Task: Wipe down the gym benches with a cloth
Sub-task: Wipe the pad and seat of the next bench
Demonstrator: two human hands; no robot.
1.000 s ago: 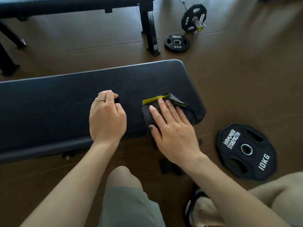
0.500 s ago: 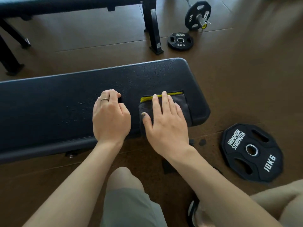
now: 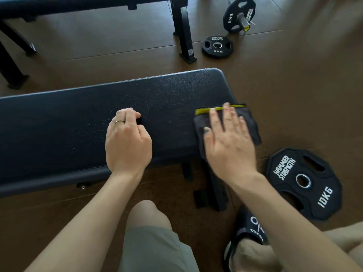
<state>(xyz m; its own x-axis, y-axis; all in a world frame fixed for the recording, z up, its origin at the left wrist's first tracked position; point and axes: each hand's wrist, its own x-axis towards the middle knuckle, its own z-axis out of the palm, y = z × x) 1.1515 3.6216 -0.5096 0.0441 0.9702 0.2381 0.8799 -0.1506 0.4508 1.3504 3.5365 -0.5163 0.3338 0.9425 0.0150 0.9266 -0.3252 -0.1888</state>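
Brown gym floor (image 3: 294, 91) surrounds a low black padded bench, the table (image 3: 78, 122) of this job, with a second bench (image 3: 78, 2) behind it. Several plates lie about: a 10 kg plate (image 3: 303, 182) on the floor just beside the near right corner, a 5 kg plate (image 3: 217, 47) farther off, and a loaded barbell end (image 3: 239, 14) near the top. The person crouches in front. The right hand (image 3: 229, 142) lies flat, fingers straight and a little spread, pressing the dark grey cloth (image 3: 253, 126) with its yellow hem onto the right end of the pad; the cloth already hangs partly over the end edge. The left hand (image 3: 127, 142) rests on the middle of the pad with fingers curled under, and something small and dark shows at the fingertips, but I cannot tell what it is or if the grip really holds it. Small droplets (image 3: 94, 126) sit on the leather left of that hand, so I judge this part is not wiped yet. To do the step well, the palm should keep even pressure so the folded cloth does not bunch, go fully around the rounded end corner, then come back in long overlapping strokes toward the wet zone. The left hand will need to move away, otherwise a patch under it is missed.
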